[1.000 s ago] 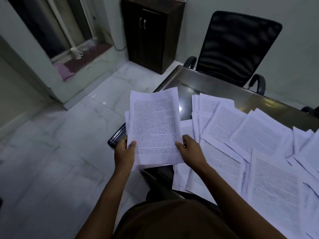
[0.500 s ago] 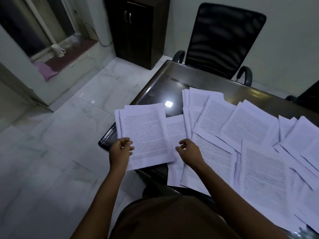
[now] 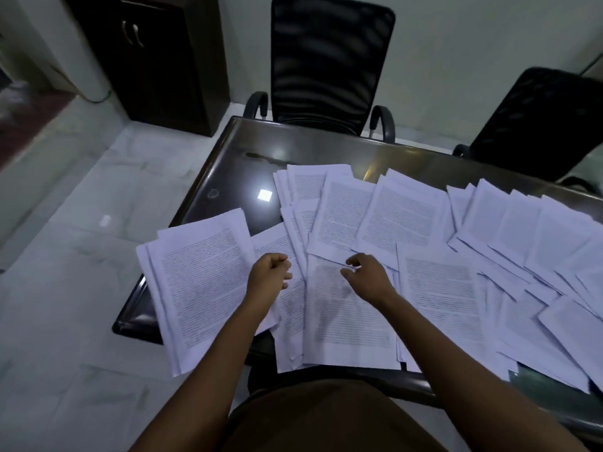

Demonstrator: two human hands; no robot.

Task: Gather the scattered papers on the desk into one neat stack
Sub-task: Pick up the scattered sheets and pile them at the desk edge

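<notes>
One small stack lies at the worktop's left corner; loose papers, too many to count, cover the rest. My left hand is loosely curled, empty; my right hand's fingers are apart above a sheet.

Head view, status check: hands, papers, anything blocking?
Left hand loosely curled, empty. Right hand open over loose sheets. Gathered stack overhangs desk corner. Nothing blocking.
</notes>
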